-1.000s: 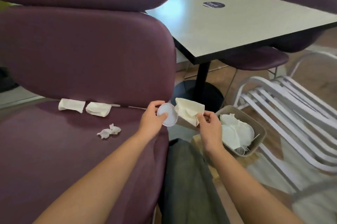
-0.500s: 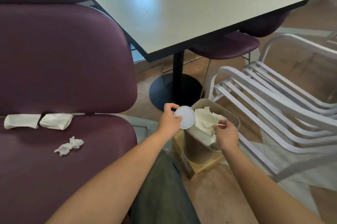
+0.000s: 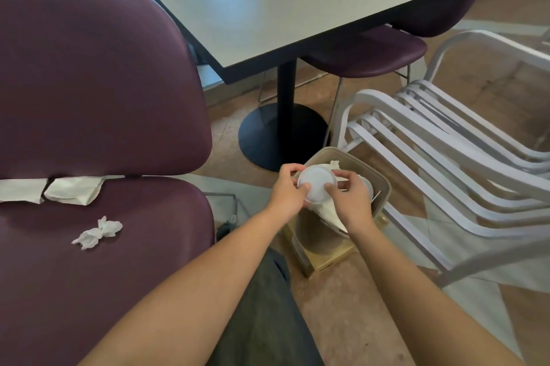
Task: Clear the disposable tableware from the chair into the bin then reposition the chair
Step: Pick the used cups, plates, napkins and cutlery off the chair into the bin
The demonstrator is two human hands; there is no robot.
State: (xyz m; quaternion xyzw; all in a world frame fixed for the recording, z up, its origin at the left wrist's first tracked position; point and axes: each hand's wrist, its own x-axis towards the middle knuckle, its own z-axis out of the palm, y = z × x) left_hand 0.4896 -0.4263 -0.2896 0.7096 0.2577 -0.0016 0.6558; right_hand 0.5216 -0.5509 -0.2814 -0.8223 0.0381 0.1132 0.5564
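disposable cup point(image 3: 317, 184) held over the bin point(image 3: 377, 178), left hand point(image 3: 288, 190) and right hand point(image 3: 348, 199) both gripping its rim, apparently to drop it in. napkins point(image 3: 73, 190) and crumpled tissue point(image 3: 99, 231) lie on the chair point(image 3: 125, 261).

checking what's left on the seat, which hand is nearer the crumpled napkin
Left. The left hand is over the bin, on the side toward the crumpled napkin; the right hand is farther off.
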